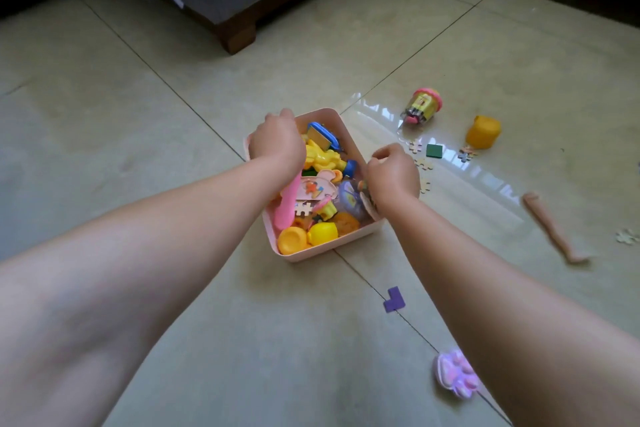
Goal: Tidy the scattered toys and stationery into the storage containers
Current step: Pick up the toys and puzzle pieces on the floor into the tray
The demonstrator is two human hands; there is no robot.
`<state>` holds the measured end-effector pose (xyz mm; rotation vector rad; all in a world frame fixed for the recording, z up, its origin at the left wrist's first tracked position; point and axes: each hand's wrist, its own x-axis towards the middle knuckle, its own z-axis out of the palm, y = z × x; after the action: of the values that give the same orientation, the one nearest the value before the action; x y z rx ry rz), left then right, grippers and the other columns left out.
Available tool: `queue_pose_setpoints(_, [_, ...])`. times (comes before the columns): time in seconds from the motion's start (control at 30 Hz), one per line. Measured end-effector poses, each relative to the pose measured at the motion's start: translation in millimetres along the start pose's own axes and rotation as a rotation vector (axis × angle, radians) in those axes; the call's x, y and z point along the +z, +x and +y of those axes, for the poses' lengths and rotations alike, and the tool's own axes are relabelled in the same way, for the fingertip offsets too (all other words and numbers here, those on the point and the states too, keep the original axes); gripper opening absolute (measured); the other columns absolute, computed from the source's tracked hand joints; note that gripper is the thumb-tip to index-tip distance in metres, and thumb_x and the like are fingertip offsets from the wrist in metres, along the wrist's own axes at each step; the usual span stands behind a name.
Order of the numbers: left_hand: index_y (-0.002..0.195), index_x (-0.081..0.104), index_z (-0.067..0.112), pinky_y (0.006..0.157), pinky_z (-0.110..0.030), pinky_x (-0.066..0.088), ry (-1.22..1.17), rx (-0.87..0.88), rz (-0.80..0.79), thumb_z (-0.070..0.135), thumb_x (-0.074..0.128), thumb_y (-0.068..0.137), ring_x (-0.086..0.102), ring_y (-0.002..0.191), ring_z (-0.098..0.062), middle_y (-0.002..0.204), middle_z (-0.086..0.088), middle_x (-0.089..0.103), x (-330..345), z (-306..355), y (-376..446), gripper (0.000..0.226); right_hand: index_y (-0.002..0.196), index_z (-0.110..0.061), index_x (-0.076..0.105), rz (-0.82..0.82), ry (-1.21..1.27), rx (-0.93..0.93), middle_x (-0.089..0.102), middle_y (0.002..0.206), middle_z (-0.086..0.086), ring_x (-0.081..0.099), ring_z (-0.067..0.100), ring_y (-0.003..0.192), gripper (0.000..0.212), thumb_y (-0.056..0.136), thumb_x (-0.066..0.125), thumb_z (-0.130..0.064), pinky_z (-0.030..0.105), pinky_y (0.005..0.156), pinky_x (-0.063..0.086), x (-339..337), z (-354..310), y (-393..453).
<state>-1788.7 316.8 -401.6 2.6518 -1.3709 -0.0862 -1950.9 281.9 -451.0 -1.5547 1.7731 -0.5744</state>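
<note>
The left hand (277, 146) was curled over the far left edge of the pink box (349, 242), and it looked like it gripped the wall there. The right hand (393, 174) was curled over the right wall in the same way. The fingers were hidden behind the knuckles, so I could not see just how they held on. Both hands seemed to be holding the box, not a toy.

The box sat on the tiled floor (138, 135), right in front of the person. It was packed with toys. A pink stick (289, 206) lay along the left side, and two yellow cups (322, 234) sat at the near end. The box was longer than it was wide. Its long way ran from the near right corner up and away to the far left.

I think this was the step of moving or steadying the box. A lot was not picked up yet. On the right lay a yellow and pink toy pot (423, 107) on its side, a yellow cup (483, 132), a green square block (434, 151), some puzzle pieces (424, 165) and a tan stick (550, 229). Nearer were a purple L-shaped block (394, 300) and a purple paw toy (455, 373).

Next, the box would need to go closer to those toys on the right. It should be kept flat, for it was very full.
</note>
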Motion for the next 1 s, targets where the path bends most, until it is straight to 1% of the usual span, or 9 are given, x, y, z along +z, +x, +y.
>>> queue_pose_setpoints(0.07, [0.114, 0.055, 0.01, 0.078, -0.037, 0.041, -0.048, 0.14, -0.006, 0.014, 0.045, 0.094, 0.055, 0.107, -0.037, 0.116, -0.016, 0.057, 7.8, 18.6, 1.9, 0.023, 0.111, -0.019, 0.06, 0.028, -0.016, 0.059, 0.06, 0.117, 0.008, 0.059, 0.029, 0.103, 0.025, 0.089, 0.048, -0.015, 0.031, 0.077, 0.043, -10.0, 18.6, 12.9])
queue_pose_setpoints(0.23, [0.118, 0.062, 0.021, 0.097, -0.038, 0.038, -0.067, 0.469, -0.132, 0.031, 0.056, 0.092, 0.048, 0.118, -0.028, 0.119, -0.005, 0.06, 42.4, 69.6, -6.7, 0.029, 0.12, -0.022, 0.055, 0.06, -0.119, 0.165, 0.045, 0.126, 0.013, 0.058, 0.034, 0.106, 0.033, 0.09, 0.049, -0.01, 0.035, 0.086, 0.046, -26.8, 74.6, 35.9])
queue_pose_setpoints(0.37, [0.115, 0.066, 0.025, 0.093, -0.035, 0.036, 0.1, 0.662, -0.264, 0.046, 0.058, 0.091, 0.051, 0.115, -0.026, 0.115, -0.002, 0.064, 65.8, 102.9, -12.2, 0.034, 0.117, -0.027, 0.059, -0.017, -0.136, 0.069, 0.044, 0.122, 0.009, 0.057, 0.03, 0.105, 0.033, 0.085, 0.065, -0.023, 0.029, 0.084, 0.041, -30.2, 103.2, 42.7])
queue_pose_setpoints(0.47, [0.096, 0.065, 0.02, 0.082, -0.033, 0.037, 0.307, 0.663, -0.394, 0.054, 0.06, 0.085, 0.057, 0.098, -0.026, 0.1, -0.001, 0.065, 76.7, 116.0, -18.5, 0.036, 0.107, -0.025, 0.062, -0.024, -0.156, -0.01, 0.045, 0.117, 0.007, 0.058, 0.029, 0.101, 0.027, 0.082, 0.07, -0.029, 0.028, 0.08, 0.04, -31.0, 110.4, 45.4])
queue_pose_setpoints(0.53, [0.082, 0.054, 0.019, 0.076, -0.034, 0.032, 0.415, 0.64, -0.423, 0.048, 0.059, 0.085, 0.052, 0.082, -0.027, 0.094, -0.003, 0.064, 81.7, 120.9, -23.6, 0.029, 0.104, -0.022, 0.062, -0.022, -0.157, -0.001, 0.044, 0.117, 0.007, 0.058, 0.029, 0.099, 0.023, 0.082, 0.07, -0.028, 0.026, 0.078, 0.037, -32.4, 111.8, 48.4])
queue_pose_setpoints(0.63, [0.091, 0.052, 0.023, 0.078, -0.036, 0.03, 0.502, 0.622, -0.453, 0.04, 0.057, 0.089, 0.056, 0.091, -0.027, 0.102, -0.003, 0.063, 81.7, 124.3, -28.3, 0.018, 0.103, -0.018, 0.06, -0.043, -0.177, 0.026, 0.043, 0.119, 0.007, 0.057, 0.029, 0.1, 0.024, 0.083, 0.07, -0.026, 0.027, 0.076, 0.037, -33.6, 110.8, 51.7])
queue_pose_setpoints(0.73, [0.105, 0.059, 0.019, 0.083, -0.036, 0.032, 0.53, 0.635, -0.451, 0.04, 0.049, 0.093, 0.058, 0.103, -0.028, 0.11, -0.006, 0.062, 83.1, 121.5, -36.0, 0.027, 0.099, -0.019, 0.058, -0.068, -0.187, 0.03, 0.05, 0.115, 0.005, 0.057, 0.025, 0.099, 0.023, 0.082, 0.072, -0.024, 0.026, 0.074, 0.037, -34.7, 107.7, 50.9])
queue_pose_setpoints(0.83, [0.107, 0.06, 0.017, 0.079, -0.034, 0.03, 0.428, 0.665, -0.38, 0.044, 0.047, 0.093, 0.058, 0.102, -0.029, 0.11, -0.007, 0.062, 81.5, 111.8, -45.6, 0.033, 0.09, -0.02, 0.058, -0.097, -0.172, 0.038, 0.062, 0.101, 0.001, 0.058, 0.023, 0.094, 0.014, 0.082, 0.069, -0.021, 0.027, 0.069, 0.038, -35.8, 106.6, 44.8])
queue_pose_setpoints(1.0, [0.1, 0.055, 0.015, 0.068, -0.031, 0.038, -0.182, 0.565, -0.302, 0.031, 0.064, 0.082, 0.057, 0.093, -0.028, 0.1, -0.007, 0.062, 63.1, 92.9, -51.1, 0.026, 0.104, -0.025, 0.057, -0.149, 0.019, 0.234, 0.064, 0.101, 0.004, 0.065, 0.028, 0.09, 0.029, 0.078, 0.069, -0.02, 0.036, 0.08, 0.054, -35.5, 98.4, 37.1])
